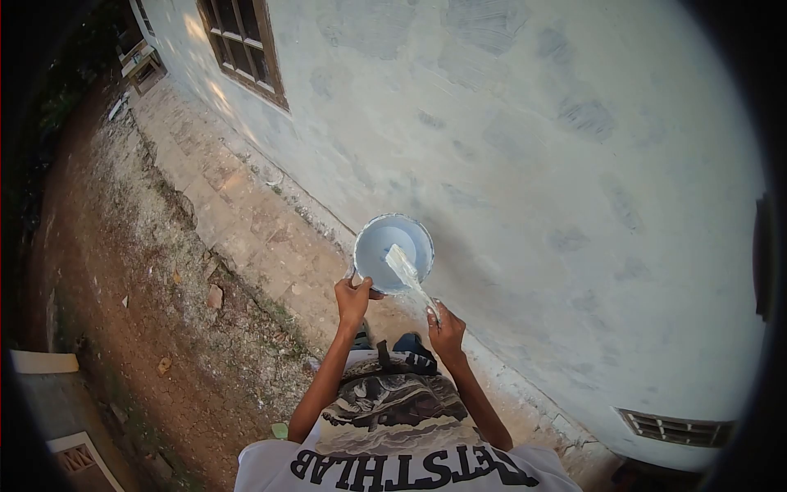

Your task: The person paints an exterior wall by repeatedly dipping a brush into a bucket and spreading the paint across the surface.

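A round bucket (367, 241) with pale blue-grey paint inside is held in front of my body, close to the wall. My left hand (353, 300) grips its near left rim, thumb on top and fingers curled underneath. In my right hand (446, 332) is a paintbrush (403, 267), its bristles and lower handle coated in whitish paint. The brush slants over the near right rim, with its tip inside the bucket. My right fingers are closed round the end of its handle.
The wall (525, 164) on the right bears patchy grey and white marks. A wooden-framed window (243, 45) is at upper left, and a vent (676, 428) at lower right. A paved walkway (221, 197) runs along the wall's foot, beside rough dirt ground (164, 328).
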`<state>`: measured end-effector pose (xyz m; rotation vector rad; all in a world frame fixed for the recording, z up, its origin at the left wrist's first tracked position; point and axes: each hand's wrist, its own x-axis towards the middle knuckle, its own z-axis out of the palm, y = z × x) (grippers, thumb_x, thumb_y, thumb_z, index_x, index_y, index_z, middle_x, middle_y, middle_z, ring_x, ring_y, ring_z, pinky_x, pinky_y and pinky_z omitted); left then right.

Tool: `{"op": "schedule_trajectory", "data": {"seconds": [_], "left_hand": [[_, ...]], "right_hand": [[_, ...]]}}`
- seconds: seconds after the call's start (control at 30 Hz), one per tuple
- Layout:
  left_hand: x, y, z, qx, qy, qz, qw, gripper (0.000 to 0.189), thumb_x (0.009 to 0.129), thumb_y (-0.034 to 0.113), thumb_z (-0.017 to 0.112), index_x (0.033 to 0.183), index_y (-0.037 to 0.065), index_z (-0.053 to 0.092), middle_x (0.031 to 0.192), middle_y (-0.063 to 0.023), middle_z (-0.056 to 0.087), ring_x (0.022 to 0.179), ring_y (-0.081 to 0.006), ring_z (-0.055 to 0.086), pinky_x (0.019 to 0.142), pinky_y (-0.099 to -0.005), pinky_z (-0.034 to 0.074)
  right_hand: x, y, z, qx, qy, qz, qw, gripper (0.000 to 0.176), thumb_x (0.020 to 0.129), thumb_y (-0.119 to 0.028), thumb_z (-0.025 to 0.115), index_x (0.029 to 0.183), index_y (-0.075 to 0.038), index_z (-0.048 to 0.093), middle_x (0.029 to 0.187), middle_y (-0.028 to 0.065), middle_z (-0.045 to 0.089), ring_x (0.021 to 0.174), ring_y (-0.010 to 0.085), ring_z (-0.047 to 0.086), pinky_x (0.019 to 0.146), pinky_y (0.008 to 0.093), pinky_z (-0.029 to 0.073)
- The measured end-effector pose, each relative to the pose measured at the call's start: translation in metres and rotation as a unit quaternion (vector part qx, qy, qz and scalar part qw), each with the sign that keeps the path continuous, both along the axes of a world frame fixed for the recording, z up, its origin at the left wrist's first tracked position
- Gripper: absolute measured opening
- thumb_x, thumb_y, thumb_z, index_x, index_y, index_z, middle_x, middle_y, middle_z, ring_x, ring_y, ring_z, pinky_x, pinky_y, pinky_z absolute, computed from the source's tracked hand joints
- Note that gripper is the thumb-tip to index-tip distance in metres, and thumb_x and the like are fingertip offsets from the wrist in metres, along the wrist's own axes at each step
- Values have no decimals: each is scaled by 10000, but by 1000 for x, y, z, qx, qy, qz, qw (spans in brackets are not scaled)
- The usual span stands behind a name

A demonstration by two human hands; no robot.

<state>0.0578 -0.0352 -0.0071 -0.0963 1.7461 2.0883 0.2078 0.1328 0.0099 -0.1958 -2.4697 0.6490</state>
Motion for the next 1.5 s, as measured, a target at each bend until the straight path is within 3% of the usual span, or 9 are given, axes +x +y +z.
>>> {"op": "schedule_trajectory", "data": {"seconds": [0.33, 0.53, 0.63, 0.7, 0.9, 0.97, 1.03, 1.27, 1.5], "left_hand": [[-3, 3, 8, 35, -46, 39, 998, 338, 849, -11, 520, 1109, -216, 455, 790, -220, 643, 563, -280, 671, 538, -335, 596], [-4, 3, 1, 7, -21, 29, 999, 324, 840, -21, 536, 1071, -233, 455, 756, -249, 640, 555, -294, 670, 517, -338, 589], [-4, 3, -12, 0, -16, 29, 999, 325, 837, -10, 560, 1037, -241, 449, 716, -247, 638, 545, -292, 667, 493, -330, 576], [-4, 3, -14, 6, -10, 36, 999, 333, 838, 3, 579, 1007, -249, 442, 682, -244, 637, 537, -288, 665, 477, -321, 564], [-3, 6, -12, 13, -21, 38, 999, 373, 840, 7, 581, 1036, -263, 414, 670, -241, 633, 531, -289, 662, 480, -324, 564], [-3, 7, -13, 15, -32, 42, 998, 397, 843, 8, 577, 1060, -271, 396, 692, -248, 633, 530, -293, 661, 483, -326, 567], [-3, 7, -9, 25, -40, 44, 998, 408, 842, 8, 576, 1073, -272, 389, 701, -249, 633, 529, -295, 660, 484, -329, 570], [-1, 10, -8, 19, -51, 34, 998, 419, 837, 3, 574, 1103, -264, 392, 716, -241, 635, 535, -301, 663, 486, -340, 579], [0, 9, -2, 27, -60, 18, 998, 361, 859, -14, 529, 1107, -240, 397, 786, -266, 624, 564, -317, 671, 519, -348, 601]], "right_hand": [[-3, 4, 11, 4, 90, -1, 996, 245, 839, -41, 613, 1056, 59, 557, 884, 204, 665, 736, 351, 662, 649, 402, 523], [0, 1, -25, -6, -51, -15, 999, 338, 829, -75, 636, 1135, 6, 519, 913, 212, 662, 728, 359, 656, 603, 413, 506], [-2, -2, -20, -88, -77, -55, 992, 254, 895, -138, 572, 1109, -4, 550, 808, 153, 650, 615, 285, 622, 555, 369, 474], [-8, -1, -15, -361, -100, -100, 922, 233, 935, -193, 526, 1057, -4, 585, 688, 40, 562, 519, 152, 492, 516, 292, 415], [-13, 23, 5, -608, -141, -95, 776, 197, 943, -204, 533, 963, -15, 584, 672, -41, 472, 530, 53, 401, 494, 195, 320], [-10, 32, 9, -587, -175, -94, 785, 197, 949, -199, 517, 947, -13, 581, 695, -25, 484, 557, 65, 425, 514, 213, 343], [-8, 43, 4, -458, -229, 11, 859, 255, 955, -234, 493, 969, 3, 589, 658, 14, 497, 602, 111, 475, 594, 264, 415], [-11, 34, -2, -358, -203, -79, 908, 292, 918, -276, 566, 1003, 4, 555, 690, 64, 562, 634, 135, 520, 607, 289, 431], [-39, 38, 82, -344, -176, -75, 919, 223, 873, -197, 656, 962, -5, 584, 671, -1, 515, 613, 64, 437, 535, 245, 359]]}}
